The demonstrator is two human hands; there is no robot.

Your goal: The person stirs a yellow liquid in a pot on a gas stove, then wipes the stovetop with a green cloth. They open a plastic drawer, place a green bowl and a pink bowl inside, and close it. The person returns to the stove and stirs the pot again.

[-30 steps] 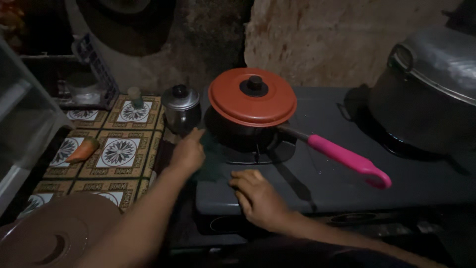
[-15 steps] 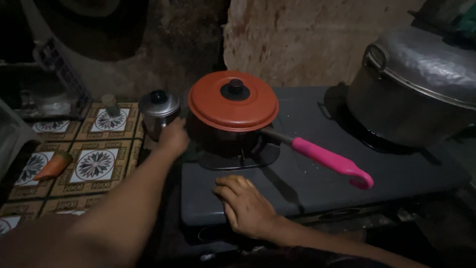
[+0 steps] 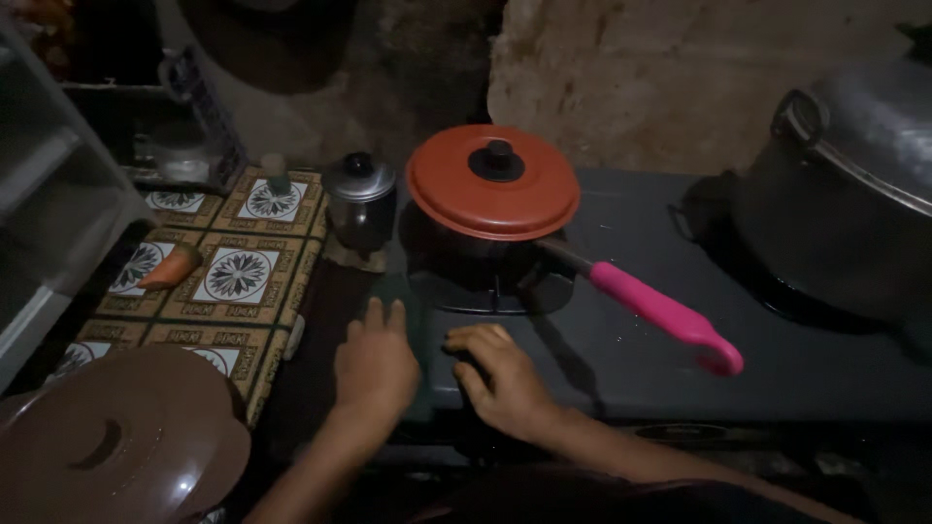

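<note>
Head view: both hands, left (image 3: 374, 364) and right (image 3: 500, 380), rest flat and empty on the stove's near edge (image 3: 582, 374); better stay clear of the saucepan (image 3: 492, 209).

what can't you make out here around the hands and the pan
- Pan contents: head view, hidden by the orange lid.
- Burner flame: hidden under the pan; too dark.
- What the right hand presses at the stove's front edge: covered by its fingers.
- Left hand fingertips: lost in shadow at the stove corner.
- Large metal pot: cut off by the right edge.
</note>
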